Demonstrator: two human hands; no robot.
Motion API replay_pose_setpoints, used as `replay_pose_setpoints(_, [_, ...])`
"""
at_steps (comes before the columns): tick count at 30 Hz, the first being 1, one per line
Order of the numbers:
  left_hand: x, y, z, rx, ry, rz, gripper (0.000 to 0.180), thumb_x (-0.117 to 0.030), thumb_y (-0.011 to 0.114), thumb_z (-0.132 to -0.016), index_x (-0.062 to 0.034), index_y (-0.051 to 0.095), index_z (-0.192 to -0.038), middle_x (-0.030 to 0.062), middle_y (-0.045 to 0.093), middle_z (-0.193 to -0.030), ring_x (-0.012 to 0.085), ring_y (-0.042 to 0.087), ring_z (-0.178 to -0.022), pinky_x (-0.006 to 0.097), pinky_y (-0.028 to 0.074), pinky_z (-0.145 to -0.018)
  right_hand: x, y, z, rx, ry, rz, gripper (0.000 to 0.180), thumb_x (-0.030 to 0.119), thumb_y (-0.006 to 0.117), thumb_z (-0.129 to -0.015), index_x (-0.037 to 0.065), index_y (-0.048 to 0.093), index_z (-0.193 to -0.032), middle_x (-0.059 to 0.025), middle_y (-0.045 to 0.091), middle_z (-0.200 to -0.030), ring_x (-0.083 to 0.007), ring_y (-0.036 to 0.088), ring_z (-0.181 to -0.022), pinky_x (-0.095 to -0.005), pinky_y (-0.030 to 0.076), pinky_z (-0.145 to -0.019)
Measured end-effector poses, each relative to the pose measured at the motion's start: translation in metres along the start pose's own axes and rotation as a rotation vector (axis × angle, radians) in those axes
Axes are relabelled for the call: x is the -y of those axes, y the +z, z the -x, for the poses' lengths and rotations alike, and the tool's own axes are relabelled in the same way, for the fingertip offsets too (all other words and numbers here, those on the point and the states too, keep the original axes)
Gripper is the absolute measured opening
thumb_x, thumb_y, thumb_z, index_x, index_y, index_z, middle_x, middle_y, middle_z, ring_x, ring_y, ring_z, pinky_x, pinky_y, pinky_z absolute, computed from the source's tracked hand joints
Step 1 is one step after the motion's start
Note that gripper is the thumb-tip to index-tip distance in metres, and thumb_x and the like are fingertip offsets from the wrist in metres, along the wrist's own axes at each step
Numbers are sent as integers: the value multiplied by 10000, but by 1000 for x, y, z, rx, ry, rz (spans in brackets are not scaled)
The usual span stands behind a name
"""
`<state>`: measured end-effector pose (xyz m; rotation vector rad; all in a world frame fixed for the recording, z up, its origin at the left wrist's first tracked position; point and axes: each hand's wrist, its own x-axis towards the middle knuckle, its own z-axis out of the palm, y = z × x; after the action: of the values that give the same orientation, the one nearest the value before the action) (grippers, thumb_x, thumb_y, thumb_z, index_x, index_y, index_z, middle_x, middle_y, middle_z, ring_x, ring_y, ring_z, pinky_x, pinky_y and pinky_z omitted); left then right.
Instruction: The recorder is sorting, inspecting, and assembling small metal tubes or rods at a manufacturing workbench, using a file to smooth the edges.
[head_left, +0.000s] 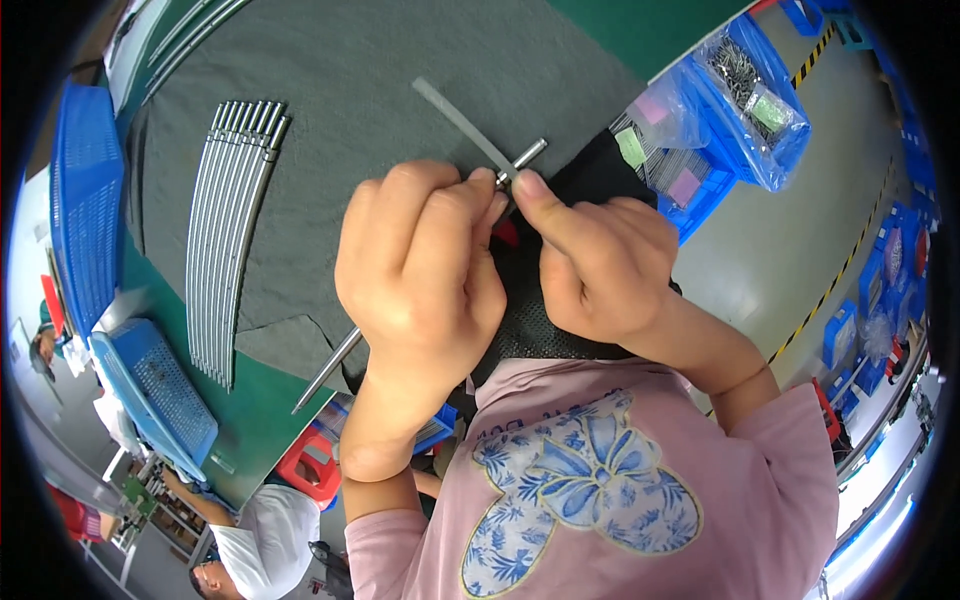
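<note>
My left hand (425,265) grips a long thin metal rod (330,365) that runs from the lower left up under the fingers to a tip (532,150) near the top centre. My right hand (600,260) pinches a flat grey file-like strip (460,120) against the rod near its upper end. Both hands meet over a dark grey mat (350,80). Most of the rod's middle is hidden by my left hand.
A row of several similar metal rods (230,230) lies on the mat at left. Blue baskets (150,390) stand at the left edge, blue bins with bagged parts (740,100) at upper right. Another person (255,535) sits at the bottom left.
</note>
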<state>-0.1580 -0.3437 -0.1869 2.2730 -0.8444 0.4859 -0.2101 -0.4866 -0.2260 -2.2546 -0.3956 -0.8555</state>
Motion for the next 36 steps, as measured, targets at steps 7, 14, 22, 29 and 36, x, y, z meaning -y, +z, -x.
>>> replay_pose_setpoints(7, [-1,-2,2,2,-38,18,195,43,702,-613,-13,628,-784,69,562,-750,219,507,-607,315,406,-525,-4,-29,30,132,122,-165,372,-82,543,-709,-42,633,-1068,-59,565,-609,-187,467,-424,-316,366,-427])
replay_pose_setpoints(14, [-1,-2,3,7,-64,14,179,36,713,-634,-18,627,-781,73,561,-753,221,503,-603,314,397,-526,-5,-16,-6,-100,428,-309,264,9,527,-879,-25,554,-1140,-49,583,-663,-90,511,-510,-215,401,-487])
replay_pose_setpoints(22, [-5,0,1,-5,-63,4,176,27,713,-646,-24,630,-793,74,547,-743,229,505,-617,318,404,-539,3,2,-19,-104,644,-492,234,46,645,-820,19,590,-1046,1,530,-565,-36,455,-453,-197,358,-435])
replay_pose_setpoints(29, [-5,-3,3,13,-114,42,161,22,690,-674,-23,616,-809,93,547,-764,238,513,-641,325,401,-547,1,-3,-22,-64,674,-527,183,15,643,-806,9,621,-988,16,562,-588,-14,455,-472,-186,348,-441])
replay_pose_setpoints(36, [-12,-15,-1,16,-77,93,160,19,691,-689,-18,601,-816,101,551,-773,243,533,-633,321,416,-544,15,-9,-26,3,841,-1023,187,4,680,-814,-26,626,-991,44,577,-703,26,442,-611,-136,331,-521])
